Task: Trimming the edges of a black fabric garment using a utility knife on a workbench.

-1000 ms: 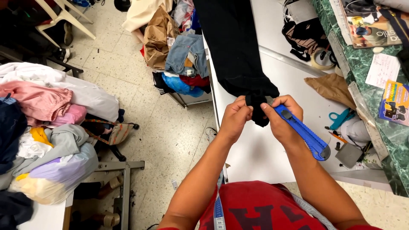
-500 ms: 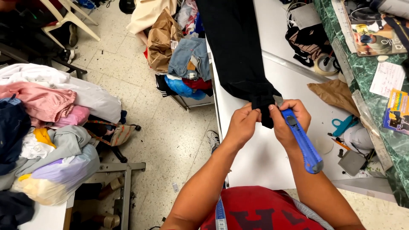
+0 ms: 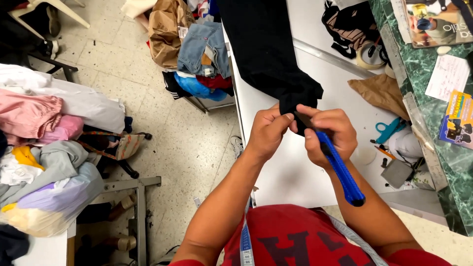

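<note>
A long black garment [image 3: 266, 49] lies along the white table [image 3: 290, 167], its near end bunched up. My left hand [image 3: 267, 132] pinches that near end of the cloth. My right hand [image 3: 327, 134] grips a blue utility knife [image 3: 341, 170], whose blade end meets the cloth right beside my left fingers. The knife's handle points back toward my body. A measuring tape [image 3: 245, 241] hangs around my neck over a red shirt.
On the table to the right lie teal scissors [image 3: 388, 130], a brown paper bag [image 3: 382, 91], a tape roll [image 3: 370, 58] and small items. A green marble-patterned counter [image 3: 428, 103] holds papers. Piles of clothes [image 3: 44, 143] and a bag sit on the floor at left.
The knife's handle has swung down toward my body, and both hands have closed in tighter on the garment's end. The view has shifted slightly.
</note>
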